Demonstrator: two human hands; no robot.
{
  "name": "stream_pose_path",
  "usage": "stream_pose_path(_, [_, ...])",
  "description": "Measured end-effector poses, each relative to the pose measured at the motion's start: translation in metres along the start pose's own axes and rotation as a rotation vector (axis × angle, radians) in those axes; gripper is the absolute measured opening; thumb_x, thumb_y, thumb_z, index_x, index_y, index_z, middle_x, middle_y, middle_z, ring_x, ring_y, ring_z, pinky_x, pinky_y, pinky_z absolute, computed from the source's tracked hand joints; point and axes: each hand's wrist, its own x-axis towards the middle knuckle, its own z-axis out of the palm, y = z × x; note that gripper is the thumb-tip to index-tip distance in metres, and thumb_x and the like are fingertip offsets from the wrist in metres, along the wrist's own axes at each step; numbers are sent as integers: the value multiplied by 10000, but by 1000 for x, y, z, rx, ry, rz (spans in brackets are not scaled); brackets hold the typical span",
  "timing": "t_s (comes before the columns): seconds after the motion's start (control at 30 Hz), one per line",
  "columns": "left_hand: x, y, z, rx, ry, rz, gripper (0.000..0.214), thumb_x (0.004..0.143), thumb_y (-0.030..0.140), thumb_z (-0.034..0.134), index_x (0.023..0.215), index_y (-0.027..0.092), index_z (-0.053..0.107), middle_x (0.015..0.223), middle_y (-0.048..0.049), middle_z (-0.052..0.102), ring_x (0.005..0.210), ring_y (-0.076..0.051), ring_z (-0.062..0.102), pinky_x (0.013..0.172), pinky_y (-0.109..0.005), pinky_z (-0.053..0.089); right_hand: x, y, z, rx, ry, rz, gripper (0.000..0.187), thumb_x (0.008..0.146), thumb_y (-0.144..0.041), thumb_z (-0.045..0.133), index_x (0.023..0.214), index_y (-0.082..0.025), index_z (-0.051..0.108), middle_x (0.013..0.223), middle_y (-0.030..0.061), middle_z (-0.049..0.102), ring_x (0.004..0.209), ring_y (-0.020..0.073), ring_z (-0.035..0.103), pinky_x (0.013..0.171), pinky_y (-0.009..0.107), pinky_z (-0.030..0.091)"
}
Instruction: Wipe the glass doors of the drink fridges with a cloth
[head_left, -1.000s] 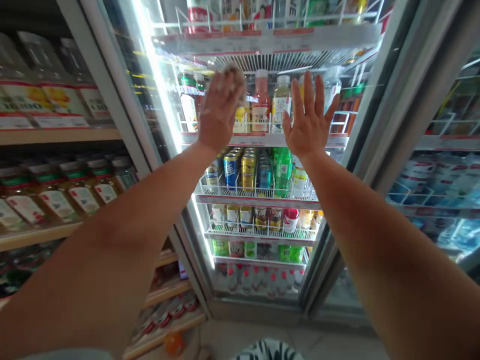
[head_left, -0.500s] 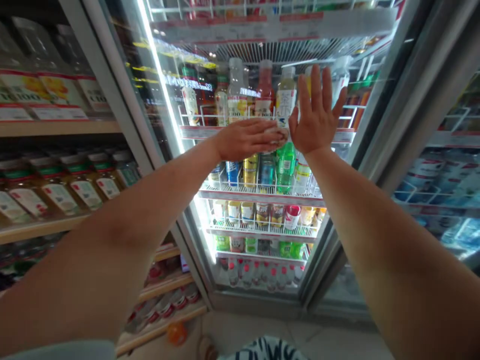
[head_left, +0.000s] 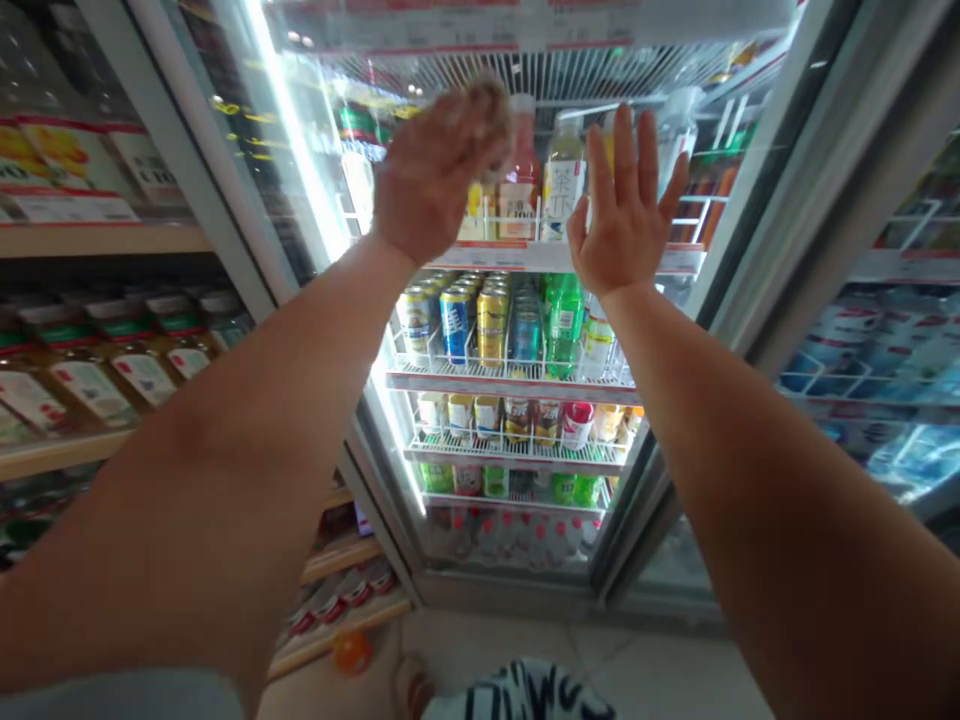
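My left hand, blurred by motion, is raised at the glass door of a lit drinks fridge. Its fingers are closed over a crumpled cloth, whose greyish edge shows past the fingertips. My right hand lies flat with fingers spread, seemingly pressed on the same glass, and holds nothing. Between the hands, behind the glass, stand a red drink bottle and a tea bottle with a white label. Below them a green bottle is on a lower shelf.
Fridge shelves hold cans, cups and small bottles. At the left, wooden shelves carry juice bottles. A metal door frame stands at the right, with another fridge section beyond. An orange round object sits on the floor.
My left hand has moved up and left with the cloth, away from my right hand. My right hand keeps nearly the same place on the glass. The view has shifted slightly.
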Motion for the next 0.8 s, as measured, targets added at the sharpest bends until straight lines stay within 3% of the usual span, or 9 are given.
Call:
stream_pose_path(0.1, [-1,-6,7,106,253,-433,506,1088,154,241,1583,186,344,1712,150,34,1562,-35,-38,1334,-289,82,0,0,2,54,-1,11,594,1019,-329,277,1605,-252,331,1704,16,251,1603,230,112,1290,631,11])
stream_pose_path(0.17, [-2,11,6,-27,158,-315,493,1104,241,271,1590,225,351,1712,132,67,1575,-93,-50,1348,-370,57,1,0,4,53,6,9,593,1018,-315,284,1604,-234,326,1705,30,251,1603,234,106,1282,644,6])
stream_pose_path(0.3, [2,33,-5,-303,-216,271,393,1101,358,370,1443,327,560,1622,81,394,1547,-178,261,1282,-521,277,1,3,10,14,38,-17,583,1029,-330,314,1601,-219,332,1697,51,276,1595,244,139,1276,640,34])
stream_pose_path(0.37, [6,21,-6,-186,-123,178,397,1102,314,371,1448,295,566,1636,62,377,1528,-167,300,1257,-496,314,1,5,13,17,67,-24,569,1033,-326,323,1593,-226,346,1692,49,292,1589,240,155,1273,640,42])
stream_pose_path(0.5, [7,1,5,60,260,-378,499,1079,172,270,1553,166,427,1703,73,206,1551,-103,111,1308,-402,196,1,6,14,71,75,-31,568,1029,-301,338,1592,-226,336,1695,43,283,1593,247,131,1257,677,13])
stream_pose_path(0.57, [5,13,7,-40,154,-294,498,1078,210,288,1555,155,417,1711,64,173,1570,-133,38,1332,-430,130,0,5,12,73,51,-33,567,1040,-319,311,1601,-238,314,1698,25,271,1598,246,115,1258,684,6])
stream_pose_path(0.67, [5,44,5,-268,-122,-42,468,1092,325,281,1523,345,461,1662,162,256,1572,-119,109,1335,-411,149,-1,4,4,19,27,-27,565,1063,-407,243,1606,-272,321,1696,5,276,1600,241,141,1293,633,42])
stream_pose_path(0.73, [13,59,2,-292,-92,-67,503,1079,349,239,1545,391,423,1644,174,283,1559,-107,182,1318,-354,192,-1,3,-3,-15,-6,-35,605,1069,-484,207,1618,-256,323,1700,29,267,1600,265,151,1306,614,72])
stream_pose_path(0.8, [25,70,0,-245,28,-155,569,1052,333,207,1594,307,380,1649,89,317,1553,-130,220,1294,-301,215,-2,1,-11,-27,-53,-60,656,1063,-556,197,1636,-250,287,1709,33,237,1601,283,138,1309,609,90])
